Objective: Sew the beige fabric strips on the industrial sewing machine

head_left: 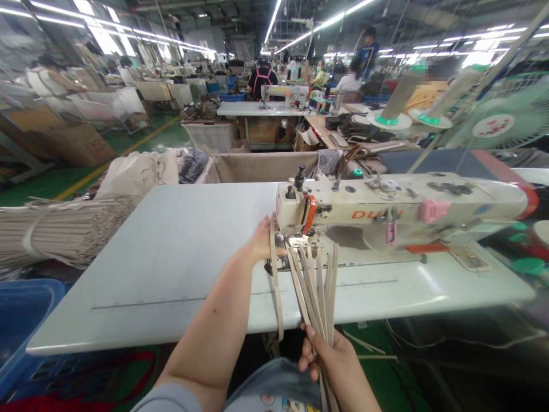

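Observation:
A sewing machine (398, 212) with a pale head stands on a light table top (171, 252). My left hand (262, 241) rests on the table just left of the needle area, its fingers stretched forward and its thumb apart, pointing toward the presser foot. One beige strip (277, 297) runs past this hand and hangs over the table's front edge. Closer to my body, my right hand (328, 355) is closed round a bundle of narrow beige strips (315, 286). Their far ends fan out on the table in front of the needle, and their lower ends hang below my hand.
A tied bundle of beige strips (55, 232) lies left of the table, above a blue basket (26, 320). Thread cones (394, 94) and a green fan (501, 123) stand at the right. Several people work at machines behind. Loose strips (369, 346) show below the table edge.

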{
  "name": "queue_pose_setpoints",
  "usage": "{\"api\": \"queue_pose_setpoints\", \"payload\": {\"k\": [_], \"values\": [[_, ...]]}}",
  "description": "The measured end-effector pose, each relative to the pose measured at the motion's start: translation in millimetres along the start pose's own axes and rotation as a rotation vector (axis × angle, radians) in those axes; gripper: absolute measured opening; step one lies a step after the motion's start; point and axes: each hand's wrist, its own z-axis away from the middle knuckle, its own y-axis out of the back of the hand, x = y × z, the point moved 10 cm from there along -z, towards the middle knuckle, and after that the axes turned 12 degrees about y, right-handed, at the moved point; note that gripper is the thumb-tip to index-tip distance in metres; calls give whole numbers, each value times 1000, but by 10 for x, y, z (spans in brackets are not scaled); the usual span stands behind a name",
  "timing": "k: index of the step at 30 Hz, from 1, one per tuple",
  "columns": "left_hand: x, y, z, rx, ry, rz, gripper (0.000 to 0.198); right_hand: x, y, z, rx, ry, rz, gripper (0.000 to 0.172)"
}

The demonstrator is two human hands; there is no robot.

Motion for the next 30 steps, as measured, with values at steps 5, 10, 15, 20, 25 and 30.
{"api": "queue_pose_setpoints", "payload": {"k": [5,10,15,20,25,30], "values": [[-28,-91,20,-33,15,-74,112,4,-2,30,1,-41,-24,74],[-26,-116,1,-56,9,-170,108,-44,26,66,1,-54,-91,72],[-12,-115,-9,-69,-2,-194,108,-85,65,89,2,-27,-84,68],[-12,-140,-25,-78,-4,-205,103,-87,78,84,25,30,-85,68],[-18,-139,-21,-61,-14,-180,100,-91,78,93,29,29,-58,70],[-55,-78,-6,-20,-9,-99,113,-78,67,73,34,15,-27,74]]}}
